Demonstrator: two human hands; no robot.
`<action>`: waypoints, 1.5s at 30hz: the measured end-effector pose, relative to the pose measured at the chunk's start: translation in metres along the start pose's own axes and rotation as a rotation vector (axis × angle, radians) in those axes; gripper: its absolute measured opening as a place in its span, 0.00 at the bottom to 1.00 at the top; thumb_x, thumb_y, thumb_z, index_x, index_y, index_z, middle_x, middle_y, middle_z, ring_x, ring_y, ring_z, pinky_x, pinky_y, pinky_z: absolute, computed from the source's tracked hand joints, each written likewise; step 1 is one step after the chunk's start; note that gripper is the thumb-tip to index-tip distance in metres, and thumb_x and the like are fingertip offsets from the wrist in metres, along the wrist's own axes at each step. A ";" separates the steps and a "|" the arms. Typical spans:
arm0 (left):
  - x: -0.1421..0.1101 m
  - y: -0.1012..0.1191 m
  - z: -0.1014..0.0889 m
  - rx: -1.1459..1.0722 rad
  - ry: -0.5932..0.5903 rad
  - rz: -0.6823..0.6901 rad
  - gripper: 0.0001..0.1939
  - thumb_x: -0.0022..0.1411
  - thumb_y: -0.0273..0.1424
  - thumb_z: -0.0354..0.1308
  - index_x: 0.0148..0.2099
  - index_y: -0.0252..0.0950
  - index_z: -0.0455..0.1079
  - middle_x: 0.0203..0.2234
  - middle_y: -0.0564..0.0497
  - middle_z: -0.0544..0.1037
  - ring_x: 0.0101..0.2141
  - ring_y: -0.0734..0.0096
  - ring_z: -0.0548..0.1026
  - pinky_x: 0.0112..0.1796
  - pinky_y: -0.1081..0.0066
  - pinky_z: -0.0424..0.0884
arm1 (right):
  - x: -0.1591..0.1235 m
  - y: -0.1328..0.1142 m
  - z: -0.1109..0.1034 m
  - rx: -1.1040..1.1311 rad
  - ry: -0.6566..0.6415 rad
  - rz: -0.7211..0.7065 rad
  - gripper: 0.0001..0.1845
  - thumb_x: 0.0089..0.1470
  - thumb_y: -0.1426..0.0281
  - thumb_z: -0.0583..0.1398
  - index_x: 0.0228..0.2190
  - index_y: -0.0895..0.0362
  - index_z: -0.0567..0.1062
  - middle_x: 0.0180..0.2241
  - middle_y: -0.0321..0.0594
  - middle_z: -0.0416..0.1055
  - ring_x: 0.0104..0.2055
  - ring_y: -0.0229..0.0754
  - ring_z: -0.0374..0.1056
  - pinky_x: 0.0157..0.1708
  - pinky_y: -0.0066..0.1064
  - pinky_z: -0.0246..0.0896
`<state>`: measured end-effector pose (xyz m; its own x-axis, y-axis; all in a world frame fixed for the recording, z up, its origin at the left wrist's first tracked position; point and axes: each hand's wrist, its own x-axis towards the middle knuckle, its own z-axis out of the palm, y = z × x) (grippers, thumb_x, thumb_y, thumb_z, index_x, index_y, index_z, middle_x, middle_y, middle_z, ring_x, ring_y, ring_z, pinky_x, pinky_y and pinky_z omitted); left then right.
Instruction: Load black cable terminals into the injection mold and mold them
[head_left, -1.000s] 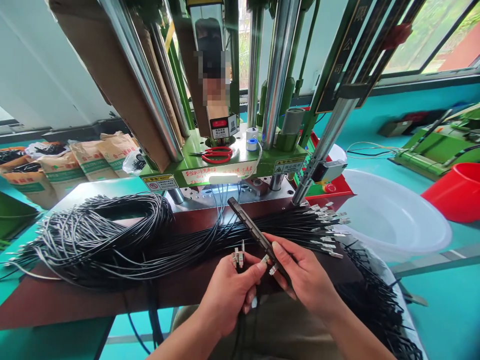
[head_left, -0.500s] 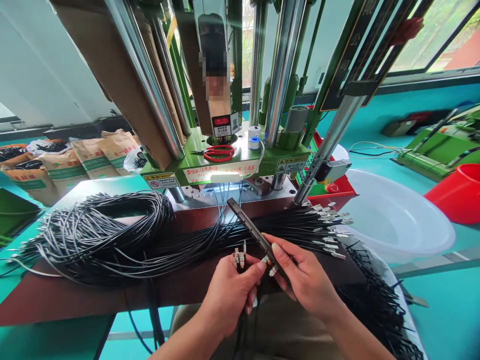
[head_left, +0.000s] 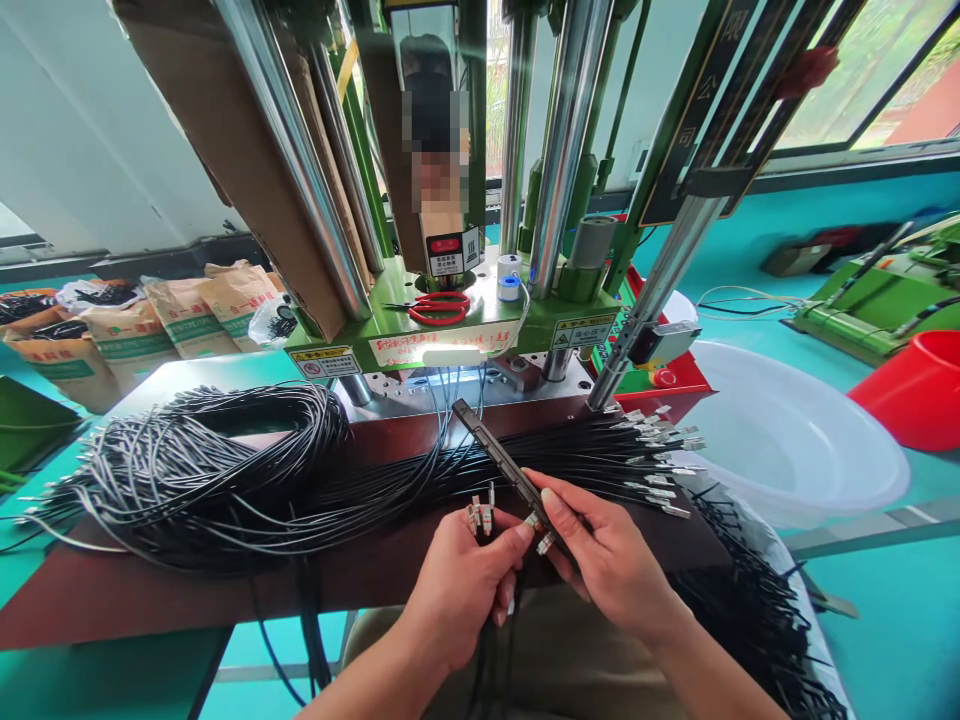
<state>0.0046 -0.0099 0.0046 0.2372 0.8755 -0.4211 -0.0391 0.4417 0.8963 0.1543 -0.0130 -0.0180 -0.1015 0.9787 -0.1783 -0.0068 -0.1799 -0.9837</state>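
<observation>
My left hand is closed around several black cables with clear plug ends, which stick up above the fingers. Its thumb and forefinger pinch one plug against the edge of a narrow dark metal bar. My right hand grips the lower end of that bar, thumb on top, and the bar slants up to the left. Another plug sits at the bar's lower end between the hands. Fingers hide parts of the cables and the bar's lower tip.
Behind the hands lie a long bundle of black cables and a coil of cables on the brown table. A green press stands at the back, with red-handled pliers on it. On the right is a white tub.
Both hands keep their hold, with the bar and plugs almost in the same place. The whole view has shifted very slightly.
</observation>
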 end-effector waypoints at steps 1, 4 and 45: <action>0.000 0.000 0.001 -0.003 0.003 0.005 0.16 0.54 0.42 0.61 0.29 0.34 0.65 0.13 0.59 0.61 0.11 0.84 0.55 0.10 0.81 0.53 | 0.000 0.001 0.000 -0.006 0.000 -0.004 0.28 0.58 0.53 0.55 0.55 0.53 0.68 0.20 0.31 0.62 0.17 0.31 0.54 0.14 0.22 0.49; 0.001 0.002 0.002 -0.024 0.003 0.006 0.16 0.52 0.41 0.62 0.28 0.34 0.65 0.11 0.60 0.60 0.11 0.84 0.54 0.10 0.80 0.52 | 0.000 0.001 0.002 -0.021 -0.004 -0.024 0.27 0.57 0.53 0.55 0.54 0.53 0.69 0.23 0.34 0.64 0.19 0.31 0.55 0.15 0.22 0.50; 0.003 0.005 -0.012 0.095 -0.009 -0.054 0.14 0.54 0.39 0.60 0.28 0.33 0.65 0.16 0.55 0.69 0.11 0.81 0.62 0.11 0.80 0.57 | -0.002 -0.006 -0.015 -0.034 -0.149 0.058 0.28 0.58 0.54 0.55 0.56 0.54 0.67 0.24 0.34 0.62 0.18 0.28 0.55 0.11 0.18 0.48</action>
<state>-0.0065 -0.0028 0.0059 0.2451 0.8489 -0.4683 0.0657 0.4674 0.8816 0.1691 -0.0126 -0.0118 -0.2468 0.9409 -0.2319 0.0371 -0.2300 -0.9725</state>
